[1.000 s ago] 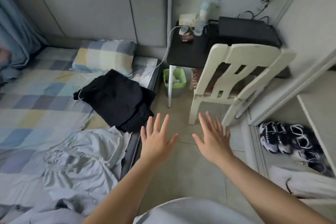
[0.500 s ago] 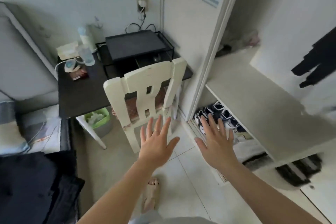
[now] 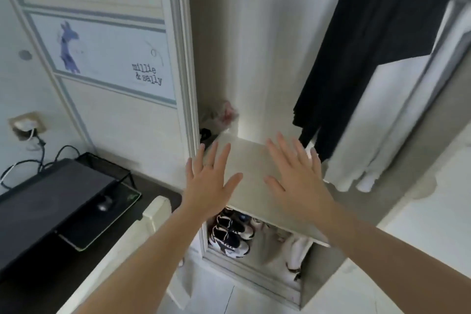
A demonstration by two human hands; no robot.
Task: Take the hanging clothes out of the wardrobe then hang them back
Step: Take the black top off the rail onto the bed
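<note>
The open wardrobe fills the middle and right of the view. A black garment hangs at the upper right, and a white garment hangs beside it, further right. My left hand and my right hand are stretched out in front of the wardrobe shelf, fingers straight and spread, holding nothing. Both hands are below and left of the hanging clothes and touch neither. The hangers and the rail are out of view.
The wardrobe's sliding door with a printed panel stands at the left. Sneakers lie under the shelf. A black desk with cables is at the lower left, and a white chair back is beside it.
The view has swung from the bed, past the desk and chair, to the open wardrobe. Both hands stay spread and empty in front of me; the hanging clothes are now close.
</note>
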